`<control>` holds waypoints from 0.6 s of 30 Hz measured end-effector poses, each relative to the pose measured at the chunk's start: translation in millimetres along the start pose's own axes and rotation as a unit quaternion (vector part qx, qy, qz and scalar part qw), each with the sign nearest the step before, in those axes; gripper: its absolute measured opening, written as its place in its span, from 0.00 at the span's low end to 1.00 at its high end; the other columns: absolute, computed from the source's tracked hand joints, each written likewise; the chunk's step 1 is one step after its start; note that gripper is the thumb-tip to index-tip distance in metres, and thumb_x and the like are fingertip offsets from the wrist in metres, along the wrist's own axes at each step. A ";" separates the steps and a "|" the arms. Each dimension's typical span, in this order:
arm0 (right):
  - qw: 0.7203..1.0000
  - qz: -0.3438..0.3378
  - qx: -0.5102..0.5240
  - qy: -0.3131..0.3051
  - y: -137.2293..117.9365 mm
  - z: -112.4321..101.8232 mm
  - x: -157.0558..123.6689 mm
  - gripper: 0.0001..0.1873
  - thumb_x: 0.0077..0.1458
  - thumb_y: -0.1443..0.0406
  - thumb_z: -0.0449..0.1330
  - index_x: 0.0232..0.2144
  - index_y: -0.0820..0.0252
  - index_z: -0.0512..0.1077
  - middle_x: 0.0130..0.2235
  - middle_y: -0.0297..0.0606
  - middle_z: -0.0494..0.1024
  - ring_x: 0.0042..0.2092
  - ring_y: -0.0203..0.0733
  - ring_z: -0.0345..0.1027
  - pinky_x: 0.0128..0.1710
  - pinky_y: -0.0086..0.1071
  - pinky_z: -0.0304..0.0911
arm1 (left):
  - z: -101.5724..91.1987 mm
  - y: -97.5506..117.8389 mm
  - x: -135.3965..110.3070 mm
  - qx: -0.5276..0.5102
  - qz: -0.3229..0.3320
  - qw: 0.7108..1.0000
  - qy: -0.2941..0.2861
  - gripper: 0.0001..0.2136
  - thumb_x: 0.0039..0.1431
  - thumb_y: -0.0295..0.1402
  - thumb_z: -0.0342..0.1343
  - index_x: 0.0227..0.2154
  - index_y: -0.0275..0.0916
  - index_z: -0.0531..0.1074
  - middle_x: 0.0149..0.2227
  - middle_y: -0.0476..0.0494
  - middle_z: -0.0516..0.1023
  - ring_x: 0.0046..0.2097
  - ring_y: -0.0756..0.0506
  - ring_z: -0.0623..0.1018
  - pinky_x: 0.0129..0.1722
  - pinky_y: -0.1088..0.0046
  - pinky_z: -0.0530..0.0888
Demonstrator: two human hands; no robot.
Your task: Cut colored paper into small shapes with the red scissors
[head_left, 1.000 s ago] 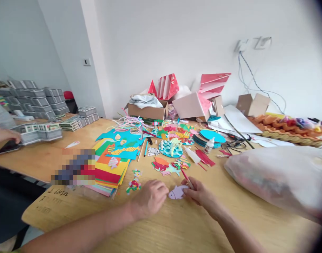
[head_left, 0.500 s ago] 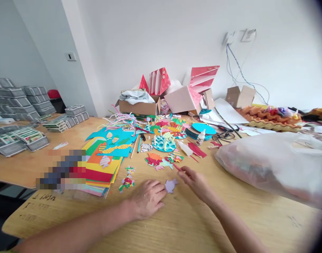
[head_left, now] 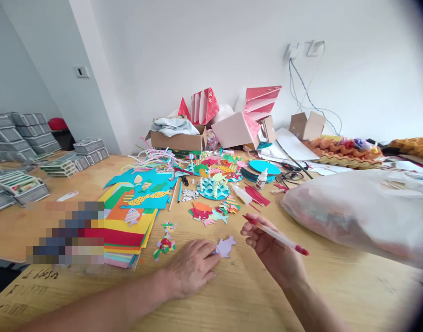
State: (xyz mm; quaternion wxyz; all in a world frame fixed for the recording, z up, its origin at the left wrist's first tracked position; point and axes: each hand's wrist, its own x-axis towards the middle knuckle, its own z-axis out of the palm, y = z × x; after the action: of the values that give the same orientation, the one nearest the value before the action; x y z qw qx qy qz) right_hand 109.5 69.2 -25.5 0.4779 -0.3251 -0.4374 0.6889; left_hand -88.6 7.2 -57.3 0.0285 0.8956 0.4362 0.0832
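Observation:
My left hand lies palm down on the table, fingers stretched out. Its fingertips touch the edge of a plain purple paper fish. Raised just right of the fish, my right hand is turned partly palm up and closed around a red pen with a clear barrel and red ends. Beyond the hands lies a small pile of coloured paper fish. Small patterned paper scraps are heaped to the left of my left hand.
Coloured paper sheets are stacked at left. A glue bottle, blue discs and a decorated blue disc stand further back. A big white plastic bag bulges at right. Boxes line the wall.
My right hand has lifted away from the purple fish, to the right, and tilted the pen so its length shows. My left hand stays by the fish. The view has shifted slightly.

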 end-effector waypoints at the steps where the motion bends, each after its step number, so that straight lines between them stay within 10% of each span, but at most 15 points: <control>1: 1.000 0.013 0.008 -0.012 4.9 -3.8 0.5 0.16 0.43 0.60 0.59 0.36 0.58 0.69 0.31 0.37 0.72 0.32 0.38 0.66 0.28 0.28 0.59 | -0.3 -0.2 0.1 -0.004 -0.002 1.000 -0.002 0.15 0.54 0.34 0.50 0.45 0.40 0.60 0.45 0.44 0.66 0.47 0.45 0.64 0.48 0.65 0.63; 18: 0.942 -0.032 -0.333 -0.012 55.5 2.3 5.9 0.03 0.44 0.65 0.52 0.22 0.59 0.61 0.19 0.28 0.65 0.21 0.32 0.56 0.21 0.25 0.52 | 8.4 1.4 -1.3 -0.010 -0.009 1.000 0.014 0.17 0.54 0.32 0.50 0.48 0.37 0.59 0.44 0.42 0.65 0.48 0.43 0.63 0.47 0.65 0.65</control>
State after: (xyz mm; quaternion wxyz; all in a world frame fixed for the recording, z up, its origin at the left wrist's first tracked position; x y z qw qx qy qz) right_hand 84.8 65.1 -75.4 0.3588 -0.4431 -0.6575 0.4927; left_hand -86.9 5.5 -65.6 0.0322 0.8902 0.4433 0.1003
